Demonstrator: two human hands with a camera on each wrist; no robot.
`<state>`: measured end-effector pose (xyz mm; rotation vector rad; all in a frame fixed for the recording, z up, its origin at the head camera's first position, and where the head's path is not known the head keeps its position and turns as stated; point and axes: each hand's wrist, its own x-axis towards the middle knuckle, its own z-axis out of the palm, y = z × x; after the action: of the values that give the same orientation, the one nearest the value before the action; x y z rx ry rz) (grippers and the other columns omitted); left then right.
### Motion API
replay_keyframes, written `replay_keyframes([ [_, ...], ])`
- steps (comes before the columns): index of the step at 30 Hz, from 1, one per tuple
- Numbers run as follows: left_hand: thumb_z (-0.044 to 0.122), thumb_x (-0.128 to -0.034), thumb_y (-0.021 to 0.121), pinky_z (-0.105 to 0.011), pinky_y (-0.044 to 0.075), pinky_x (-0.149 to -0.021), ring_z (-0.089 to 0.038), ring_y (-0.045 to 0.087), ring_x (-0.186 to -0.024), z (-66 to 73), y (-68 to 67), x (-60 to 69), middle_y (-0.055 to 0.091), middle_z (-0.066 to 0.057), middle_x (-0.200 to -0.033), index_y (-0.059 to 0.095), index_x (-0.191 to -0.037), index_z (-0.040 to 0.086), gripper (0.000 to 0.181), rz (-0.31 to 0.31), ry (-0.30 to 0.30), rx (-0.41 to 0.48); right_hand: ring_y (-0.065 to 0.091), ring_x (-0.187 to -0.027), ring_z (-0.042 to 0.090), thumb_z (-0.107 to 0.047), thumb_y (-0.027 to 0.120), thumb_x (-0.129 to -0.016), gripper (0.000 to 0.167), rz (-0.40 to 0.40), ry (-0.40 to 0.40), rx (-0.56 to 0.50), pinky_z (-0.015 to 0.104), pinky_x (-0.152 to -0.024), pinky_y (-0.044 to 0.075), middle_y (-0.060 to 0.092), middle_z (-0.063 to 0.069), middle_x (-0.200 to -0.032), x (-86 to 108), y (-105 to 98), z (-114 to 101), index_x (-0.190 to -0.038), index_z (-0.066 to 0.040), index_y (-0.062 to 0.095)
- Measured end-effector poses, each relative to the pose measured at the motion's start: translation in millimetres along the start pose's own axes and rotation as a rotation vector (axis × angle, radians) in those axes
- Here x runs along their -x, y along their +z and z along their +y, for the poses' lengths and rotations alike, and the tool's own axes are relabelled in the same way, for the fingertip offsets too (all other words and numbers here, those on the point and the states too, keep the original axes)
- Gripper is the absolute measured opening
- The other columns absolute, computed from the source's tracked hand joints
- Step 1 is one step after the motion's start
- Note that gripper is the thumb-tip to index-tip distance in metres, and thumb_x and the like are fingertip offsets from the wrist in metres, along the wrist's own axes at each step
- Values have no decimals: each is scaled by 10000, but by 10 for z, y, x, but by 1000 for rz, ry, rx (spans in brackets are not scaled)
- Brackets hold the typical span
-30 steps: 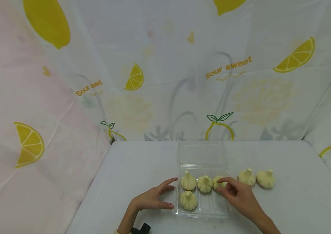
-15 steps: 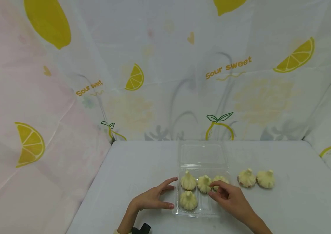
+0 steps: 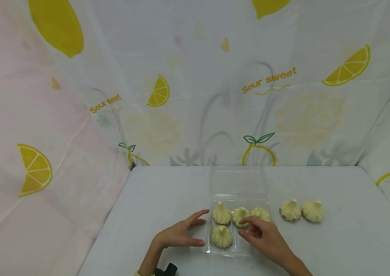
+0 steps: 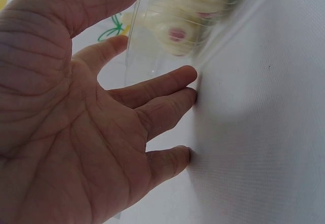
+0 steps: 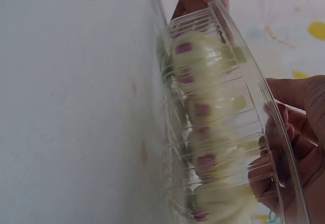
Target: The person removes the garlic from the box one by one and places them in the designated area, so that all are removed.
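A clear plastic clamshell box (image 3: pixel 246 249) lies opened on the table, with several pale garlic bulbs inside. At its left wall, my left hand (image 3: pixel 177 234) has its fingers spread; the thumb and index fingertip are at the rim. My right hand (image 3: pixel 268 240) is over the front right of the box, its loosely bent thumb and index finger apart. Those fingertips are close to the middle garlic bulb (image 3: pixel 239 214); whether they touch it I cannot tell. Behind this hand sits the back right garlic bulb (image 3: pixel 261 214), partly hidden. The right wrist view shows purple-marked bulbs through the box wall (image 5: pixel 238 82).
To the right of the box, two more garlic bulbs, a nearer one (image 3: pixel 290 210) and a farther one (image 3: pixel 313 211), rest on the white table (image 3: pixel 167 191). The raised transparent lid (image 3: pixel 240 182) extends toward the lemon-print backdrop (image 3: pixel 188 126).
My right hand has shifted left and slightly toward me, from the back right garlic bulb to beside the middle one. That back right bulb shows more now. The left hand stays where it was.
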<state>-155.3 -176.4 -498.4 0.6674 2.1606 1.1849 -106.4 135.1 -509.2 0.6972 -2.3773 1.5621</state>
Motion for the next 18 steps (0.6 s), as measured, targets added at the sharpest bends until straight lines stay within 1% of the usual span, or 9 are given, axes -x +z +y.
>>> replay_keyframes([
  [7, 274, -865, 784, -561, 289, -1090, -280, 369, -1395, 3, 3, 2, 455, -106, -1470, 230, -1551, 366, 886, 2, 3, 10, 414, -545, -47, -158, 784, -856, 195, 1, -54, 15, 188, -445, 399, 489, -180, -669, -13, 62, -18, -1020, -121, 686],
  [13, 277, -861, 788, -579, 287, -1084, -294, 369, -1395, 3, 10, 2, 457, -112, -1469, 234, -1550, 365, 889, 3, 0, 14, 404, -548, -58, -205, 778, -866, 173, -10, -52, 37, 180, -452, 393, 464, -192, -661, -44, 124, -45, -1005, -156, 687],
  [18, 274, -861, 789, -585, 291, -1080, -310, 374, -1392, 2, 10, 1, 462, -117, -1464, 236, -1547, 377, 886, 5, -5, 17, 395, -542, -66, -208, 784, -861, 175, -9, -75, 43, 167, -450, 382, 458, -195, -654, -67, 176, -62, -1003, -164, 691],
])
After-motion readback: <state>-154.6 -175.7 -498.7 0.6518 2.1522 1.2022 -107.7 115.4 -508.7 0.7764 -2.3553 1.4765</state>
